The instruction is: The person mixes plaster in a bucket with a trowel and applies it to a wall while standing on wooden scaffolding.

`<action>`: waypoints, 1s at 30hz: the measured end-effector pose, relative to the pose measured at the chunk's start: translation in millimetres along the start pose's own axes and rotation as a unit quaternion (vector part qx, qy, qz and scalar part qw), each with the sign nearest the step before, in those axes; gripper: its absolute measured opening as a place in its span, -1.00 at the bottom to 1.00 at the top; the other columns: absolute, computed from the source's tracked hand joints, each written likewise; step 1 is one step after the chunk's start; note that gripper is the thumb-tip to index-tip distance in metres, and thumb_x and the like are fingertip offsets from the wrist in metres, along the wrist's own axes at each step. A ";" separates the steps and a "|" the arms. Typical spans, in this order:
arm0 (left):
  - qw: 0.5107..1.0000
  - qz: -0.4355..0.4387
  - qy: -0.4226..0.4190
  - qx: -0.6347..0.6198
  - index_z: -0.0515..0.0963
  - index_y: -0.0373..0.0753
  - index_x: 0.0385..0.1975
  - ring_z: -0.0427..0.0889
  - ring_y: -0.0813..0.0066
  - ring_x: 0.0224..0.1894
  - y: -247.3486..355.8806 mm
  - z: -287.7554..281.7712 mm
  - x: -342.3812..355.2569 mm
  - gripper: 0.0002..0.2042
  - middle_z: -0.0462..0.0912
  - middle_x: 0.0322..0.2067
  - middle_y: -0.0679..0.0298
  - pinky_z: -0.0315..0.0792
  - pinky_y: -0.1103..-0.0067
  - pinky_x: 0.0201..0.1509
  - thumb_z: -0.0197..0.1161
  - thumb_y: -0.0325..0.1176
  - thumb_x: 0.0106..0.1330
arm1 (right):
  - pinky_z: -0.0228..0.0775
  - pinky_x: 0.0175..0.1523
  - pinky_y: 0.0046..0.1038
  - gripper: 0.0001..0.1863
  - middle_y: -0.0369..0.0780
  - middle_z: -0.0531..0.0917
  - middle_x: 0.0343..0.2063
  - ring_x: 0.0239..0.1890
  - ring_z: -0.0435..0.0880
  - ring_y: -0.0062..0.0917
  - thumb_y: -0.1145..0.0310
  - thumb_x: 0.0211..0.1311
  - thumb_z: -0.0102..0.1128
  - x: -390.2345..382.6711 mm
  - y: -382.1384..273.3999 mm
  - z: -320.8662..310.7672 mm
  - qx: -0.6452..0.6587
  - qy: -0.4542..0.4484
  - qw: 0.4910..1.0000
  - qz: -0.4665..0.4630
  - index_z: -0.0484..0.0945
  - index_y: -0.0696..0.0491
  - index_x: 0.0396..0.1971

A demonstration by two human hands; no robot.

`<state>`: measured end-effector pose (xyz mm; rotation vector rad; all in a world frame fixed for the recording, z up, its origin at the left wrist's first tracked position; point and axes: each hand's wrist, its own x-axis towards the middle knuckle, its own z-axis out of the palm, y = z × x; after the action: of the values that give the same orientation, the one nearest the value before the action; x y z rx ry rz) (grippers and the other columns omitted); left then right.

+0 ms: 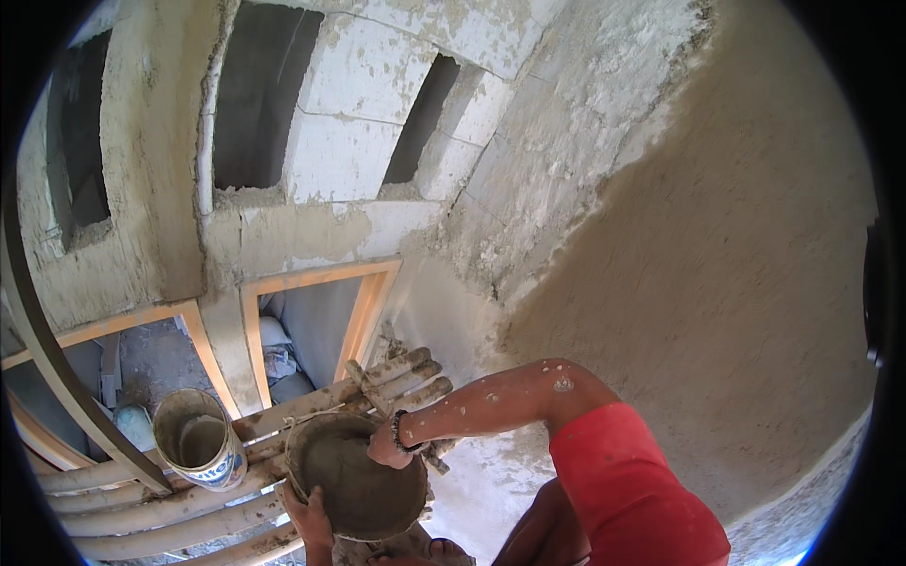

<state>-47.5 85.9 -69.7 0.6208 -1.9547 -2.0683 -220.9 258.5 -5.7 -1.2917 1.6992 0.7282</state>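
Observation:
A round, dark basin [326, 479] of wet grey-brown mortar [354, 486] rests on the pole platform in front of me. My left hand [310, 517] is closed on its near left rim, with the thumb over the edge. Inside the basin, at its right side, my right hand [389, 447] is curled low over the mortar. Its fingers point down and are mostly hidden, so what they hold cannot be made out. A dark beaded bracelet [404, 433] circles that wrist, and pale splashes spot the forearm.
Left of the basin, a white bucket [219, 470] smeared with mortar stands on wooden poles [179, 517]. Brown plaster [698, 255] coats the right wall beside a rough pale strip [595, 123]. Wood-framed openings [321, 275] drop to a lower level. A curved dark bar [66, 377] crosses the left.

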 end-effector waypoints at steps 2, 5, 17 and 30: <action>0.999 -0.007 0.007 0.047 0.32 -0.45 0.22 0.43 -0.01 0.14 -4.9 -1.8 1.8 -0.40 0.46 0.08 -0.13 0.24 0.29 0.27 0.21 -0.37 0.14 | 0.54 -0.12 -0.18 -0.67 -0.01 0.70 -0.23 -0.18 0.69 -0.15 0.44 -0.07 0.15 -18.0 1.0 -10.4 0.085 -0.058 0.995 0.007 0.64 0.24 -0.24; 1.000 -0.002 -0.004 0.015 0.32 -0.43 0.21 0.39 0.08 0.15 -6.1 0.6 3.4 -0.41 0.44 0.09 -0.07 0.21 0.33 0.29 0.19 -0.36 0.14 | 0.53 -0.22 -0.20 -0.65 -0.05 0.68 -0.30 -0.30 0.67 -0.22 0.45 -0.15 0.21 -30.2 5.7 -2.4 0.220 -0.080 0.972 0.001 0.60 0.25 -0.26; 0.999 0.019 -0.006 -0.034 0.32 -0.47 0.20 0.46 0.01 0.10 -19.4 0.6 6.8 -0.44 0.49 0.05 -0.12 0.26 0.31 0.26 0.18 -0.35 0.20 | 0.42 -0.59 -0.38 -0.76 -0.19 0.51 -0.61 -0.61 0.55 -0.47 0.44 -0.02 0.23 -49.6 -39.7 58.8 0.701 -0.033 0.707 -0.086 0.42 0.14 -0.34; 1.000 -0.013 -0.021 -0.010 0.30 -0.52 0.23 0.44 0.00 0.18 -14.9 6.3 9.4 -0.39 0.47 0.12 -0.18 0.27 0.33 0.29 0.25 -0.24 0.27 | 0.53 -0.47 -0.48 -0.40 -0.17 0.61 -0.34 -0.52 0.61 -0.54 0.23 0.19 0.27 -99.0 -52.8 73.1 0.609 0.163 0.776 -0.009 0.35 0.16 0.19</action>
<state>-56.7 88.6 -85.7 0.6066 -1.9548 -2.1306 -140.4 349.4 50.6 -0.4609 1.8343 -0.6573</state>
